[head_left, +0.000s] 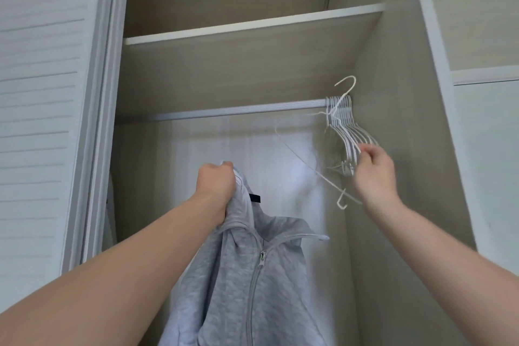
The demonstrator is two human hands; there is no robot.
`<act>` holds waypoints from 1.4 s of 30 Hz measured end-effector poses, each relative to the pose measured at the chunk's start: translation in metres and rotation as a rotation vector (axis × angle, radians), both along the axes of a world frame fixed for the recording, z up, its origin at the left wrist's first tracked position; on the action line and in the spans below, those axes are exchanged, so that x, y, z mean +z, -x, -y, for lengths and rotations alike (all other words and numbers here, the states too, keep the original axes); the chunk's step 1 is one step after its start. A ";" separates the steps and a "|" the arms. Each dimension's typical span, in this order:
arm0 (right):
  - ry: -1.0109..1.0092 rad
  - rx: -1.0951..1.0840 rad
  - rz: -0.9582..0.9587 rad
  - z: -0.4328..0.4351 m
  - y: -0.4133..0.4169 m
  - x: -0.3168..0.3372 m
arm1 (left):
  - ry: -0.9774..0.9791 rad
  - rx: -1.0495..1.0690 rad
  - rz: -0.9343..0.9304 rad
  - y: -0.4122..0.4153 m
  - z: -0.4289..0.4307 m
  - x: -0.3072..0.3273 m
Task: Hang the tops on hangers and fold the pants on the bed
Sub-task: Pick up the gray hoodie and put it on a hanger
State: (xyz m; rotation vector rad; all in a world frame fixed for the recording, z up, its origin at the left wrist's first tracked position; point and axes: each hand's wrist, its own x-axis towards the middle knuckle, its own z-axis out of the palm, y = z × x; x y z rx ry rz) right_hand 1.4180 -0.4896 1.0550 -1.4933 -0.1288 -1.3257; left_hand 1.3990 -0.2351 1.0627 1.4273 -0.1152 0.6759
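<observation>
L hand (214, 182) grips grey hoodie (252, 275); R hand (375, 166) pinches hanger (340, 200) by bunch (344, 126) on rail (238, 109)

Beige wardrobe (393, 87) (louvred door (42, 93) left)

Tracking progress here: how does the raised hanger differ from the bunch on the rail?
The raised hanger has its hook clear above the rail; the bunch is hooked over it. The raised hanger tilts, blurred; the bunch hangs packed together. Both are thin and white.
</observation>
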 end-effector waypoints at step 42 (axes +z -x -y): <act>0.292 1.946 -0.061 -0.069 0.425 -0.129 | 0.039 1.151 -0.156 0.651 0.027 -0.083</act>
